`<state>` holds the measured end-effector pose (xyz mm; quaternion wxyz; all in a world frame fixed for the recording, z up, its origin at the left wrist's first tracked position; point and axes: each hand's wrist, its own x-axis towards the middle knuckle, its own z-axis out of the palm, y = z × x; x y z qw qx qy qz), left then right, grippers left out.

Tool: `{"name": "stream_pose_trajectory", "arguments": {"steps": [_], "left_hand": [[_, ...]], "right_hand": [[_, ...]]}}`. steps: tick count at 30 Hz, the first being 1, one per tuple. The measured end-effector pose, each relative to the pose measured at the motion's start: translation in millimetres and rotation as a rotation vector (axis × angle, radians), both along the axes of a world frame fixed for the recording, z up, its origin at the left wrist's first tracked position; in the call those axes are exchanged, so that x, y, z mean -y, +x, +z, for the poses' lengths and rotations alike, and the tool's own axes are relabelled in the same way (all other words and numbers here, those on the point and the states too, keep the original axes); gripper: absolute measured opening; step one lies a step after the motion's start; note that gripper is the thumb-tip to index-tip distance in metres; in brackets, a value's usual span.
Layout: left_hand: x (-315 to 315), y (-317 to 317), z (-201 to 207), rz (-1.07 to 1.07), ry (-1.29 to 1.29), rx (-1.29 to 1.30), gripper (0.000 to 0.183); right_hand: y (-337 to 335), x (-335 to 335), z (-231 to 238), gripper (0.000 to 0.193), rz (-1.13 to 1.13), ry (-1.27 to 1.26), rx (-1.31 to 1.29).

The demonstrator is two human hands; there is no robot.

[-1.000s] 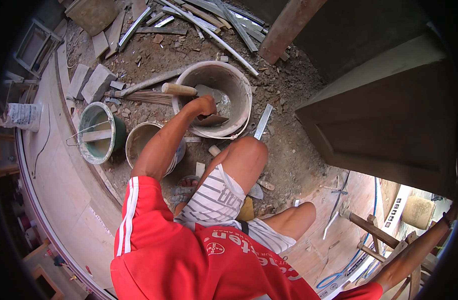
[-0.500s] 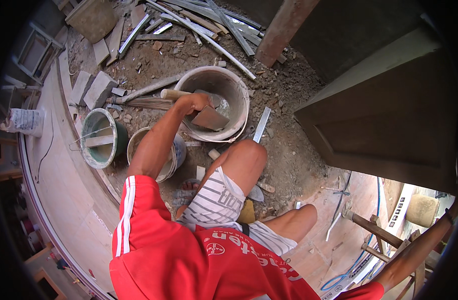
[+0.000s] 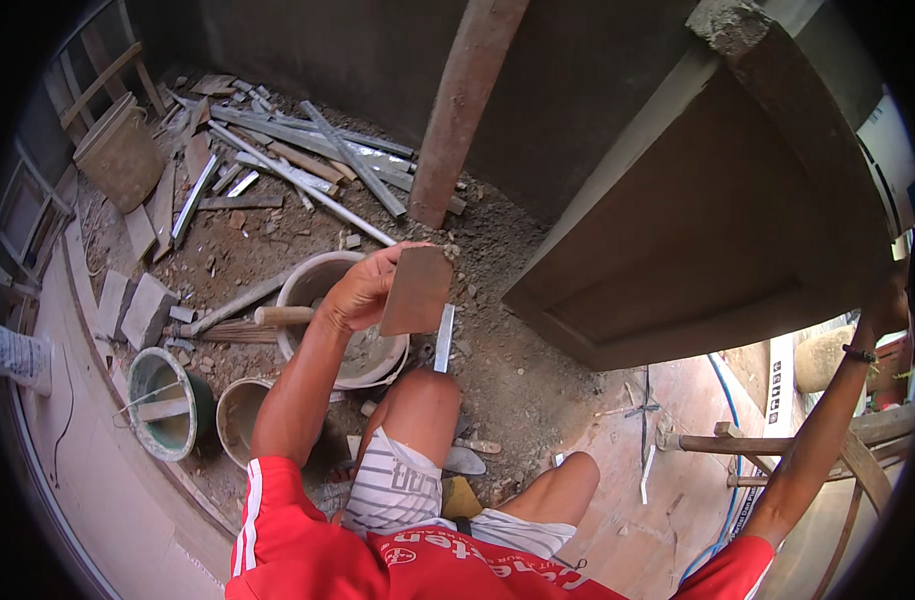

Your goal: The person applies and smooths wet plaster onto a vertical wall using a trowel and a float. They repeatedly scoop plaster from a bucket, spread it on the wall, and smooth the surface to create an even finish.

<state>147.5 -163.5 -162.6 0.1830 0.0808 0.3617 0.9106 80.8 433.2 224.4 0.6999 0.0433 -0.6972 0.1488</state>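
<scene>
My left hand (image 3: 358, 293) is closed on a flat brown rectangular plate (image 3: 418, 292), pinched at its left side and raised above a large bucket (image 3: 308, 284). A wooden handle (image 3: 283, 316) sticks out over that bucket's left rim. Pale wet mix shows at the bottom of the bucket. My right arm reaches up along the right side. At its end, my right hand (image 3: 886, 300) is beside the lower right edge of a dark plastered panel structure (image 3: 678, 240); its fingers are too dim to make out.
A green bucket (image 3: 195, 440) and a smaller pail (image 3: 230, 410) stand at left. Broken blocks (image 3: 148, 312), a stick broom (image 3: 240, 331) and metal and wood scraps (image 3: 308, 150) lie beyond. A reddish post (image 3: 463, 120) rises at the back; wooden poles (image 3: 778, 443) cross at right.
My left hand has lifted the plate up out of the bucket's mouth. The view has tilted up and right, so more of the panel and my right arm shows.
</scene>
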Motion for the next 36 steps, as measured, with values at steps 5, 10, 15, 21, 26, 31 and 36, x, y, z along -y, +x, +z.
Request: {"name": "stream_pose_trajectory", "arguments": {"steps": [5, 10, 15, 21, 26, 31, 36], "left_hand": [[-75.4, -45.7, 75.9, 0.111, -0.090, -0.338, 0.057], [-165.9, -63.3, 140.3, 0.737, -0.359, -0.634, 0.033], [-220.7, -86.7, 169.1, 1.217, -0.548, -0.766, 0.035], [-252.6, -105.1, 190.6, 1.398, -0.581, -0.747, 0.040], [-261.4, -107.7, 210.3, 1.387, -0.595, -0.738, 0.040], [-268.8, -115.2, 206.1, 1.376, -0.627, -0.743, 0.045], [-281.3, -99.0, 183.4, 1.280, -0.679, -0.777, 0.041]], "right_hand": [[-11.4, 34.2, -13.0, 0.027, -0.038, 0.082, -0.044], [-2.5, 42.9, -10.2, 0.029, -0.037, 0.101, -0.078], [0.2, 48.2, -9.0, 0.025, -0.084, 0.117, -0.115], [1.2, 45.4, -10.4, 0.026, -0.157, 0.102, -0.048], [4.4, 42.2, -8.4, 0.026, -0.160, 0.101, -0.032], [-2.6, 52.1, -11.5, 0.026, -0.100, 0.134, -0.111], [-1.2, 46.0, -11.0, 0.026, -0.058, 0.120, -0.102]]}}
